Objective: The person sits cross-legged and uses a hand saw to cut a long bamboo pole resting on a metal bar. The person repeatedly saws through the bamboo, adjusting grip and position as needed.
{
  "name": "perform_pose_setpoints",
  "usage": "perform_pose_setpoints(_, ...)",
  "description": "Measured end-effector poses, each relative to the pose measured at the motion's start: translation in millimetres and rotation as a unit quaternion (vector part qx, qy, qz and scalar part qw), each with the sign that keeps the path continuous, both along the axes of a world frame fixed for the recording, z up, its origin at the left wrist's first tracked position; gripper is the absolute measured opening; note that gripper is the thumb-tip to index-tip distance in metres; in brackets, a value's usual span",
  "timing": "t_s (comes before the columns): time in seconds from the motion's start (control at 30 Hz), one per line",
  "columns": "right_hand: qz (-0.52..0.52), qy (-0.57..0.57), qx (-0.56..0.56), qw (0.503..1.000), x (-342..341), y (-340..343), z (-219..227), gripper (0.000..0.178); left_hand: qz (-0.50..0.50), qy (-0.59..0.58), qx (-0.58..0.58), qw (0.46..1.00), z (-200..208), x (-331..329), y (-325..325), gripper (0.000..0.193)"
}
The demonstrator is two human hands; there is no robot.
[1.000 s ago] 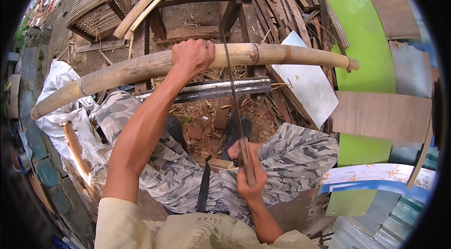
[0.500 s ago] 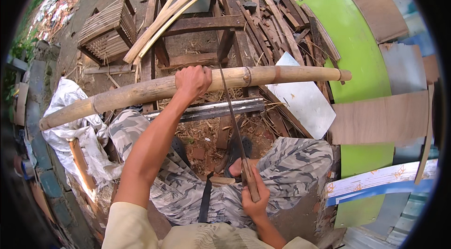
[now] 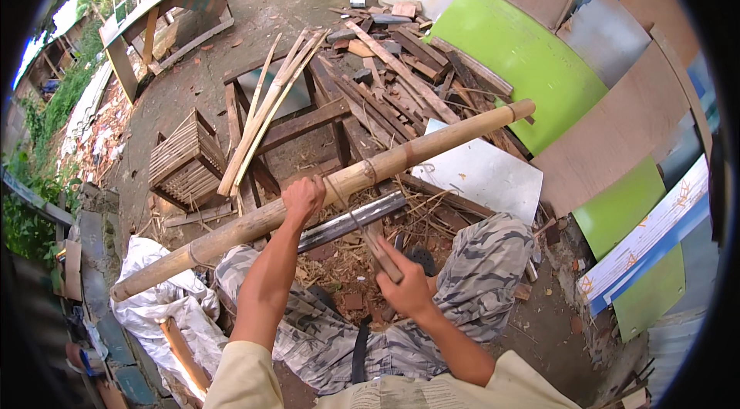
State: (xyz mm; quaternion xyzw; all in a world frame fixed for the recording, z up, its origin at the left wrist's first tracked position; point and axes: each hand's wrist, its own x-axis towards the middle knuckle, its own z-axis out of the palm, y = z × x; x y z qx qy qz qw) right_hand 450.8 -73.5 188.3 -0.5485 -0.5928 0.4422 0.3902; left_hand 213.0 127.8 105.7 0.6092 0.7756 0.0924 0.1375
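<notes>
A long, slightly bent bamboo pole (image 3: 432,144) lies slantwise before me, its left end low and its right end high. My left hand (image 3: 304,197) is closed on top of it near the middle. In my right hand (image 3: 407,284) is the wooden handle of what looks like a handsaw (image 3: 353,216), gripped in closed fingers. Its thin blade, seen edge-on, crosses the bamboo just right of my left hand. I cannot make out the teeth or any cut.
A dark wooden frame (image 3: 339,112) with split bamboo strips (image 3: 274,112) stands beyond the pole, beside a slatted crate (image 3: 185,154). Scrap wood (image 3: 385,93) is heaped at the back right, near green sheets (image 3: 512,39). A white sack (image 3: 166,286) lies under the pole's left end.
My right hand has moved forward, nearer the bamboo, with the saw. The view has tilted up and turned, so the pole now slants. My left hand stays on the pole.
</notes>
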Motion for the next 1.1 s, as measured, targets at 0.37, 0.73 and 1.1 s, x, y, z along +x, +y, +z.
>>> perform_pose_setpoints(0.37, -0.066, 0.083, 0.044, 0.993, 46.2, -61.9, -78.6, 0.059, -0.291, 0.123, 0.154, 0.936, -16.8, -2.8, -20.1, 0.072)
perform_pose_setpoints(0.73, -0.043, 0.110, 0.086, 0.989, 19.8, -33.7, -90.2, 0.061, -0.185, 0.067, 0.013, 0.980, -5.5, 8.9, -7.4, 0.080)
perform_pose_setpoints(1.1, -0.021, 0.096, 0.080, 0.992, 27.3, -35.2, -77.1, 0.062, -0.243, 0.096, -0.013, 0.965, 5.8, -1.9, -13.0, 0.088)
